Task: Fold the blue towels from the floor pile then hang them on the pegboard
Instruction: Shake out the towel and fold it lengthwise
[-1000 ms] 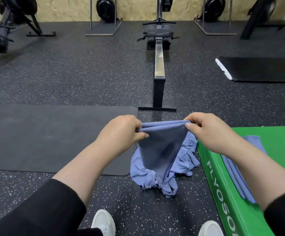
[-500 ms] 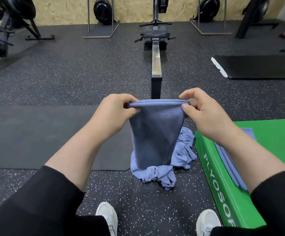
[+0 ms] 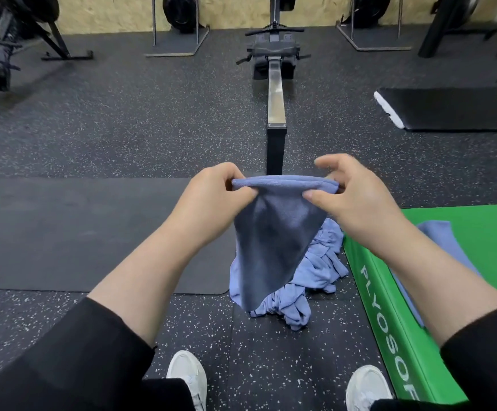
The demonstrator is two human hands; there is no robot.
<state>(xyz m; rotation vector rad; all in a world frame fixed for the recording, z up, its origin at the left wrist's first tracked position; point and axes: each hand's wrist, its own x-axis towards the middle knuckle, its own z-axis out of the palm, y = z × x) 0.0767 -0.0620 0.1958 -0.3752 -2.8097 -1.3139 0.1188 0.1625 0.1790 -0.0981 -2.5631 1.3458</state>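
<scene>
— What do we see nearest to us?
— Our shoes (image 3: pixel 188 378), then the pile (image 3: pixel 309 280) on the floor, beside the green box (image 3: pixel 395 336).

— And our hands?
— Left hand (image 3: pixel 211 200) and right hand (image 3: pixel 357 197) each pinch a top corner of the towel (image 3: pixel 274 232); it hangs above the pile. Behind stands the rower (image 3: pixel 276 93).

Blue towel (image 3: pixel 274 241), green box (image 3: pixel 454 232), black white-speckled floor (image 3: pixel 122 129), white shoes (image 3: pixel 188 378), perhaps tan wall (image 3: pixel 107 10)

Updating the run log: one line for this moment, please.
stage: folding | left hand: pinches towel | right hand: pinches towel | pile: on floor
</scene>
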